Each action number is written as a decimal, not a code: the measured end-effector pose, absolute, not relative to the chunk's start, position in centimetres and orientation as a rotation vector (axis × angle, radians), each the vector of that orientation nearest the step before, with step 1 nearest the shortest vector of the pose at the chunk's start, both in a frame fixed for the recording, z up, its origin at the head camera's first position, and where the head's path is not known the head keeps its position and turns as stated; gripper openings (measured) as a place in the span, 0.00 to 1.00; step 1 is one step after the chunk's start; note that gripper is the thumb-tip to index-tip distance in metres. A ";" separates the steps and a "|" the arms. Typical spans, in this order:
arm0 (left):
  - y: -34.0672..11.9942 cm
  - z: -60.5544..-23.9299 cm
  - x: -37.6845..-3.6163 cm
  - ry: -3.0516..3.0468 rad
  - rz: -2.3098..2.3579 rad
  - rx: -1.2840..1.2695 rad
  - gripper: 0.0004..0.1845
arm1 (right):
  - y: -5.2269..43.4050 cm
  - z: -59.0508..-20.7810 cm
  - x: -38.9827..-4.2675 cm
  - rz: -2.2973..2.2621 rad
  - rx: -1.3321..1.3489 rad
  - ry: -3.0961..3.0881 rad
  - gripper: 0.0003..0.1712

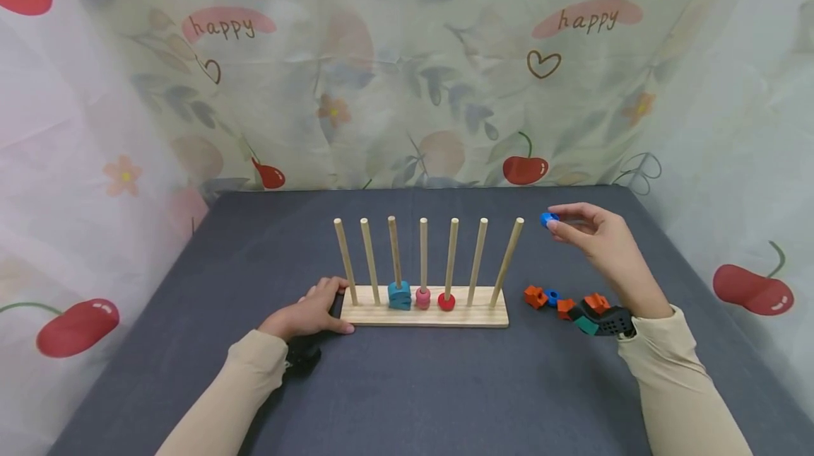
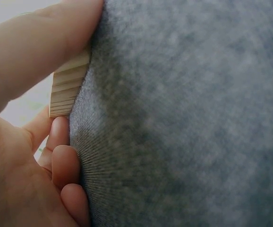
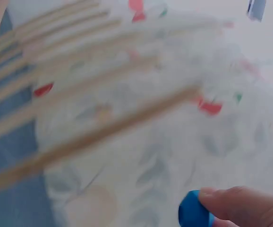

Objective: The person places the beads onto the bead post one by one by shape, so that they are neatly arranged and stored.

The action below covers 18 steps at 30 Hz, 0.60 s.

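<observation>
A wooden peg board [image 1: 375, 317] with several upright pegs lies on the table. My left hand [image 1: 310, 312] holds its left end, thumb at the front and fingers behind; the left wrist view shows the wood end [image 2: 69, 90] between them. On the third peg from the left sit teal-blue beads [image 1: 399, 296]; beside them, a pink bead [image 1: 422, 299] and a red bead [image 1: 446, 302] sit on separate pegs. My right hand [image 1: 600, 237] pinches a blue bead [image 1: 547, 219] between thumb and fingers, just right of the rightmost peg's top [image 1: 519, 221].
Right of the board lie loose beads: an orange one [image 1: 535, 297], a blue one [image 1: 552, 297], more orange ones [image 1: 596, 302] and a green one [image 1: 586, 326]. The black wrist camera [image 1: 615, 322] overlaps this group. A printed curtain [image 1: 407, 88] stands behind the dark table.
</observation>
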<state>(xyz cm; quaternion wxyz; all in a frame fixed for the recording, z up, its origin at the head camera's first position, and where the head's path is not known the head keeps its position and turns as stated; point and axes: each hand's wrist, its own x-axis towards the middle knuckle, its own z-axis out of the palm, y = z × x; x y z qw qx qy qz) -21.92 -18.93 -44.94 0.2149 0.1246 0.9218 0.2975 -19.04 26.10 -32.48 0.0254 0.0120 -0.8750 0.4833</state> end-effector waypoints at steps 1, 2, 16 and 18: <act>-18.9 -44.9 -21.9 2.557 0.826 0.347 0.42 | 25.8 -32.0 -18.8 1.502 0.063 -2.662 0.31; -18.9 -44.9 -21.9 2.557 0.825 0.349 0.42 | 25.4 -31.5 -18.5 1.511 0.085 -2.618 0.29; -19.0 -45.0 -22.0 2.551 0.832 0.346 0.42 | 20.1 -27.3 -16.0 1.621 0.443 -2.251 0.20; -19.0 -45.0 -22.0 2.552 0.835 0.348 0.42 | 19.4 -27.2 -16.0 1.585 0.476 -2.263 0.19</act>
